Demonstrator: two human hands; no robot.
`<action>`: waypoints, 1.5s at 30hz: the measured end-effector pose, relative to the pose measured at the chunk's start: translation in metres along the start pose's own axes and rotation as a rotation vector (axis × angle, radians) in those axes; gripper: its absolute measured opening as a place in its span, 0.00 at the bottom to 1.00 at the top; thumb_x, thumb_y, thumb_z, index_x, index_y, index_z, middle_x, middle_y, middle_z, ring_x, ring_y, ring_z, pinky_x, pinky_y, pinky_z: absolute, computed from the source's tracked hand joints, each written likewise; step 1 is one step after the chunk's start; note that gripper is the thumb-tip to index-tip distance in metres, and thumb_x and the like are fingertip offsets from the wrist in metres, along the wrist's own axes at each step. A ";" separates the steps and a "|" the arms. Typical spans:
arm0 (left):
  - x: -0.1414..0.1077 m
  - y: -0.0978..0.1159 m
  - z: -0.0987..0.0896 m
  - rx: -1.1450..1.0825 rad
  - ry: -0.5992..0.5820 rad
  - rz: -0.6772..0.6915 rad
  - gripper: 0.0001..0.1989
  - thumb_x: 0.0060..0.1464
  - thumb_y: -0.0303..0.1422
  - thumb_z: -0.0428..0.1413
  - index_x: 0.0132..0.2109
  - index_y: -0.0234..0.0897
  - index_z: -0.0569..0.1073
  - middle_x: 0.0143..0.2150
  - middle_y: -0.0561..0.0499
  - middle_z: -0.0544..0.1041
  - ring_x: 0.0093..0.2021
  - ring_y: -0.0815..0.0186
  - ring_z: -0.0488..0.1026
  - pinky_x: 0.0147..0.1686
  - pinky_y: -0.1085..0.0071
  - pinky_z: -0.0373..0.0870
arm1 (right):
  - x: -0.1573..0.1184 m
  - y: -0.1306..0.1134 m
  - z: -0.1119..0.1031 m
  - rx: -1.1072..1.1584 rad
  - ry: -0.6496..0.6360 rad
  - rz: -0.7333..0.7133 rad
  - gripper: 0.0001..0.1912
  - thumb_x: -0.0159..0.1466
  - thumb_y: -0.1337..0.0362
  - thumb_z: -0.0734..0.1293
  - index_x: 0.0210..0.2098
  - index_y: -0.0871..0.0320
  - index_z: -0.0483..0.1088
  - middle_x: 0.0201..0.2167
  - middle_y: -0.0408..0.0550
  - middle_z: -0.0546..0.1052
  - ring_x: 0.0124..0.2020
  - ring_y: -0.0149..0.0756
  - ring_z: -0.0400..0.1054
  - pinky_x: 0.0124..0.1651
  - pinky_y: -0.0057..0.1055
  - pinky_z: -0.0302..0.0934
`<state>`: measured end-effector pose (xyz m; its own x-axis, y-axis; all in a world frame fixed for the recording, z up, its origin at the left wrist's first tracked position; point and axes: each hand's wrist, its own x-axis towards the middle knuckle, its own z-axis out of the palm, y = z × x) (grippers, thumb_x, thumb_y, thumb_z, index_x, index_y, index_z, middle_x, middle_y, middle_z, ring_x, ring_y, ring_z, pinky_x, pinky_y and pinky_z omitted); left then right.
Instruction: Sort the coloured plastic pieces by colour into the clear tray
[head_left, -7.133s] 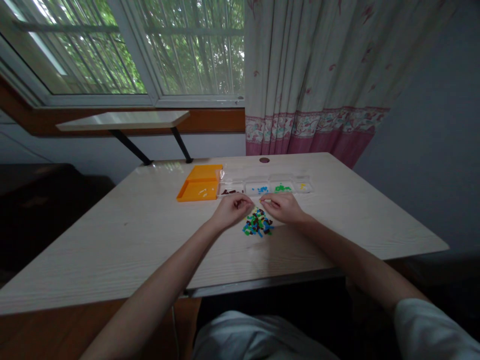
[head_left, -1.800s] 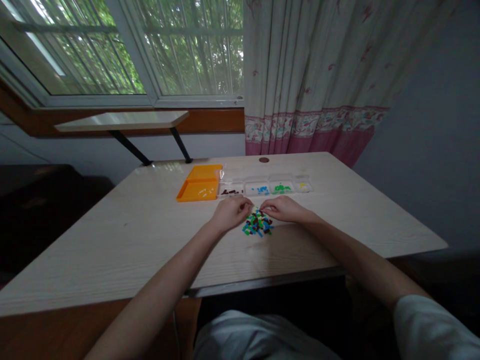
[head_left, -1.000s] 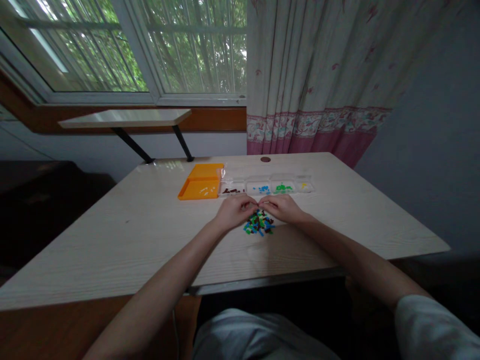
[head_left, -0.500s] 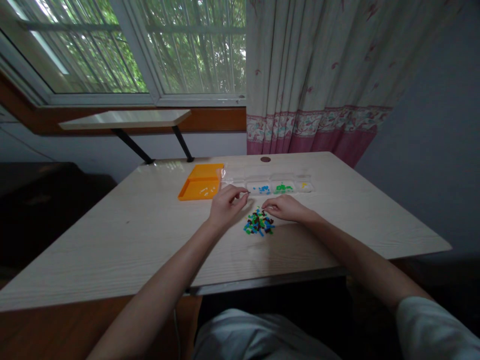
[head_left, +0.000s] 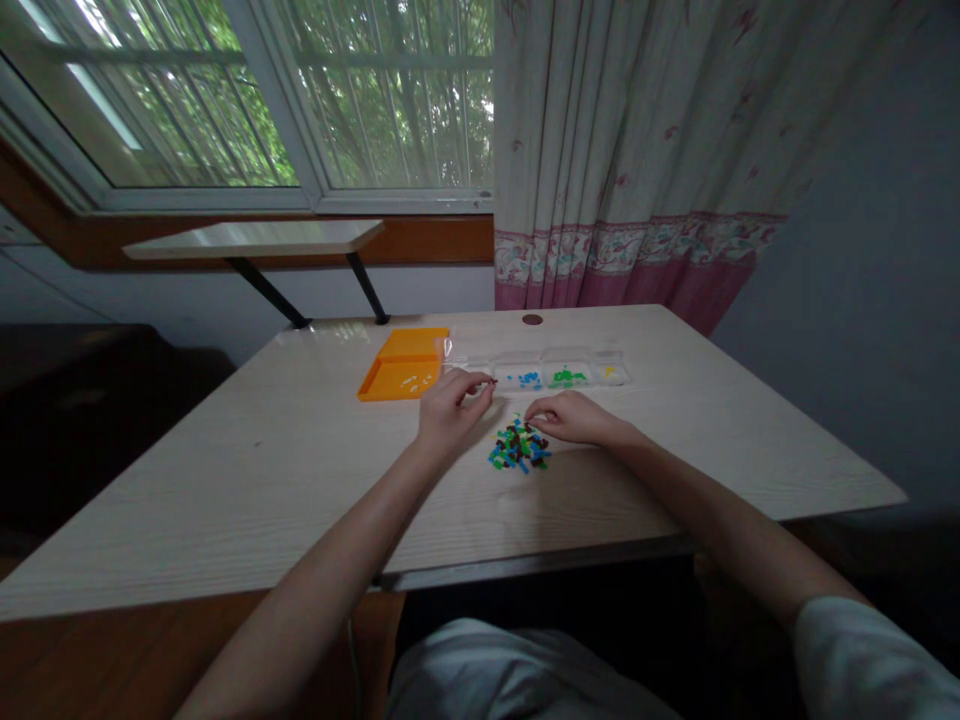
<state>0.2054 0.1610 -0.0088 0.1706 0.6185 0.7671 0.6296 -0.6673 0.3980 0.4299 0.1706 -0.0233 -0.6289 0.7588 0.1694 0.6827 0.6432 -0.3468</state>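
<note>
A small dark brown piece [head_left: 494, 381] is pinched between the thumb and forefinger of my left hand [head_left: 450, 410], just in front of a clear compartment tray [head_left: 517, 358]. My right hand [head_left: 576, 416] has its fingers closed at the top edge of a loose pile of tiny pieces [head_left: 519, 448]; what they hold, if anything, is too small to make out. Blue, green, dark brown and a few yellow pieces are mixed in that pile. Inside the tray, blue pieces [head_left: 529, 380], green pieces [head_left: 568, 377] and yellow pieces [head_left: 611, 371] lie in separate compartments. My left hand partly hides the tray's left end.
An open orange case [head_left: 409, 343] with several whitish pieces in it stands left of the tray. A raised shelf [head_left: 259, 238] on dark legs is at the back left of the wooden table [head_left: 300, 480]. A round dark disc [head_left: 532, 320] lies near the back edge.
My left hand has shifted very slightly, and the dark brown piece at its fingertips shows more plainly. My right hand stays at the pile's top edge.
</note>
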 end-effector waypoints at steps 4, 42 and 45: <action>0.002 -0.018 0.000 0.165 0.077 -0.252 0.09 0.51 0.36 0.53 0.35 0.37 0.74 0.26 0.52 0.70 0.26 0.69 0.65 0.27 0.73 0.59 | 0.000 0.001 0.003 0.008 0.010 -0.005 0.11 0.61 0.63 0.61 0.37 0.55 0.74 0.24 0.43 0.75 0.24 0.28 0.64 0.29 0.22 0.50; -0.005 0.002 0.012 -0.120 -0.343 0.082 0.06 0.52 0.32 0.54 0.36 0.36 0.74 0.30 0.51 0.71 0.30 0.71 0.66 0.29 0.75 0.63 | 0.002 -0.013 0.009 -0.078 0.352 -0.043 0.15 0.65 0.58 0.57 0.40 0.57 0.72 0.29 0.47 0.77 0.29 0.31 0.70 0.34 0.24 0.56; -0.003 0.001 0.008 -0.112 -0.236 0.046 0.07 0.52 0.33 0.54 0.37 0.36 0.74 0.30 0.51 0.71 0.28 0.72 0.65 0.27 0.76 0.62 | 0.003 -0.009 0.009 -0.081 0.273 -0.026 0.14 0.64 0.60 0.57 0.43 0.56 0.72 0.34 0.47 0.78 0.32 0.32 0.71 0.35 0.24 0.57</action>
<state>0.2119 0.1616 -0.0150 0.3773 0.6570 0.6527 0.5313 -0.7308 0.4285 0.4182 0.1656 -0.0283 -0.5306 0.7341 0.4237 0.7018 0.6608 -0.2661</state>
